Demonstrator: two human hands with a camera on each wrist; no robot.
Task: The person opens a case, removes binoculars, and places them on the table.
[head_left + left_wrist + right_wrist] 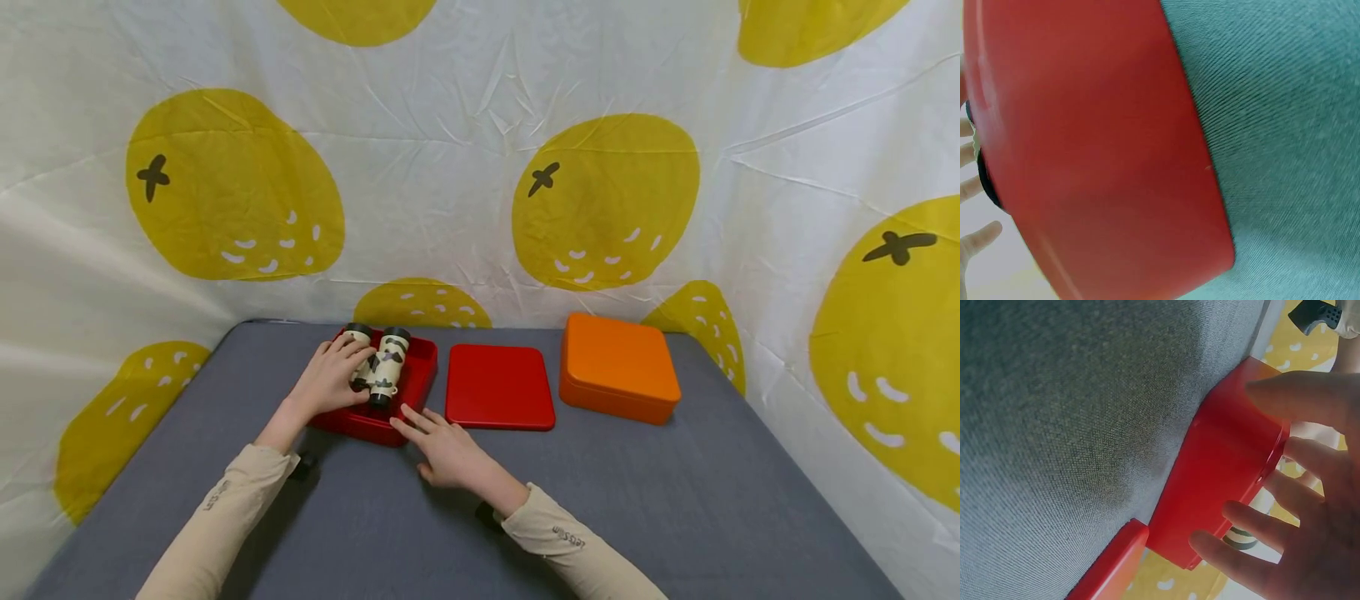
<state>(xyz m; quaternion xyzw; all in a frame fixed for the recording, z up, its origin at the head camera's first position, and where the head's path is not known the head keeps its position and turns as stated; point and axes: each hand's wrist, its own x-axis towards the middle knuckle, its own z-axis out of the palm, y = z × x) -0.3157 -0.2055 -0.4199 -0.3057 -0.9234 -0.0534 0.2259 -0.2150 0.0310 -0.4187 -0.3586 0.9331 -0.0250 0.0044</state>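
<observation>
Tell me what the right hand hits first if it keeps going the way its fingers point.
Probably the red box. The right hand lies open on the grey table, fingertips aimed at the box's near wall and about touching it. The binoculars sit inside, beyond that wall.

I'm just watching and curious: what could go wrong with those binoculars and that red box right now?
The left hand grips the binoculars over the open red box; a slip could drop them on its rim. The right hand only touches the box's near wall with straight fingers, so the box might slide toward the red lid.
</observation>
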